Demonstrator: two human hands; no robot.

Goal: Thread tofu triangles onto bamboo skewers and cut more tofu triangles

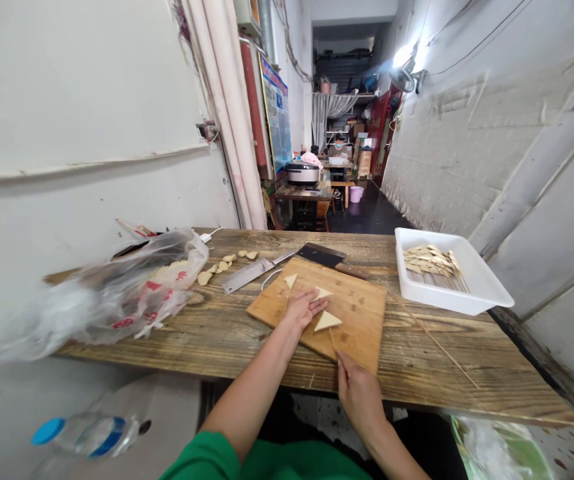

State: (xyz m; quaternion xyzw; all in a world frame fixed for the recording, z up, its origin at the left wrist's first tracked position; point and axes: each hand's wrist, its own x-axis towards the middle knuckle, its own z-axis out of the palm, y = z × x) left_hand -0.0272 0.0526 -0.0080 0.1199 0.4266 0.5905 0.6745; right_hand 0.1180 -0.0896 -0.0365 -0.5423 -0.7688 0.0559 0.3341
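Observation:
On the wooden cutting board (361, 310) lie three pale, thin triangular slices. My right hand (361, 392) pinches a thin wooden skewer (333, 339) at the board's near edge. The skewer's far end meets the base of the nearest triangular slice (327, 322); whether it is inside the slice I cannot tell. My left hand (304, 308) rests on the board with its fingers stretched out. Its fingertips are between that slice and a second triangular slice (323, 292), partly behind the fingers. A third triangular slice (291, 281) sits near the board's far left corner.
A white tray (457, 304) at the right holds many skewered slices (434, 259). Loose skewers (437, 343) lie beside the board. Behind it are a metal cleaver (249, 275) and a dark-bladed cleaver (321, 255). Pale pieces (217, 269) lie near a plastic bag (139, 293) at left.

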